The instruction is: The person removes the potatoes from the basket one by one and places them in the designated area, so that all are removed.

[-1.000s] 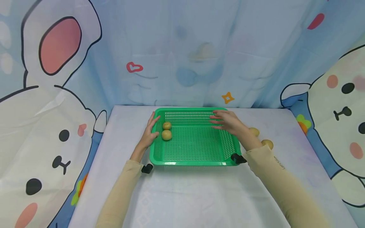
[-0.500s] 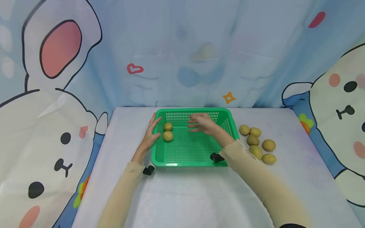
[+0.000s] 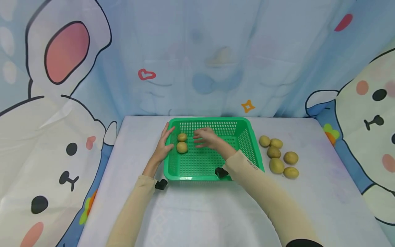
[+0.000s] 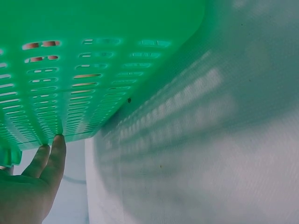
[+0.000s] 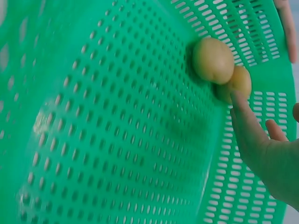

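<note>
Right hand (image 3: 207, 138) is hovering inside green basket (image 3: 247, 144), fingers (image 5: 245, 122) extended and holding nothing, tips just short of two potatoes (image 3: 182, 143) lying by the basket's far-left corner. Left hand (image 3: 162, 143) is pressing straight fingers against the basket's left wall.

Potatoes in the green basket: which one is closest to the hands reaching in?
The farther potato of the two, up by the basket's back wall. The right hand's fingertips nearly reach it; the nearer potato sits lower.
</note>
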The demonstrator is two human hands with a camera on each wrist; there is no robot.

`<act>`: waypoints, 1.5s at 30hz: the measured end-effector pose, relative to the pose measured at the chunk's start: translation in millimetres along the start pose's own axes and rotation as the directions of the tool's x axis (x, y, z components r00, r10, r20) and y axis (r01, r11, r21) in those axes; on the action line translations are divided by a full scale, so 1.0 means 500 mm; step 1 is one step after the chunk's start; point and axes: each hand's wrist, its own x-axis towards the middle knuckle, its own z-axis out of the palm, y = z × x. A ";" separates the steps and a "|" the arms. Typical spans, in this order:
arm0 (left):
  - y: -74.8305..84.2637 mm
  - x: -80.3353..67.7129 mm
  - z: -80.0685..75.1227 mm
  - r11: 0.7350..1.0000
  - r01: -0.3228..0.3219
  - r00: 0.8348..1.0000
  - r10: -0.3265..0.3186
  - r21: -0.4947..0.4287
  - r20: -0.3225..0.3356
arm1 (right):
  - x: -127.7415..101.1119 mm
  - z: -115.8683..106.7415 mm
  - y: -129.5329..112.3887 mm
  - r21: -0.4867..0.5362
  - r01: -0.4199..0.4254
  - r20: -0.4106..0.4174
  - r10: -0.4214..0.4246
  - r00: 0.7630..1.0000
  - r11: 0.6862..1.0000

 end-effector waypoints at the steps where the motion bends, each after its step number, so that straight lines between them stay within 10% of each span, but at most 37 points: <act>1: -0.001 0.000 0.000 1.000 0.000 1.000 0.000 0.001 -0.002 | 0.005 0.005 0.002 -0.002 -0.002 -0.001 0.002 1.000 1.000; 45: -0.002 0.001 -0.007 1.000 0.009 1.000 -0.009 -0.010 0.020 | 0.065 0.094 0.024 -0.002 -0.156 -0.148 0.154 0.977 0.988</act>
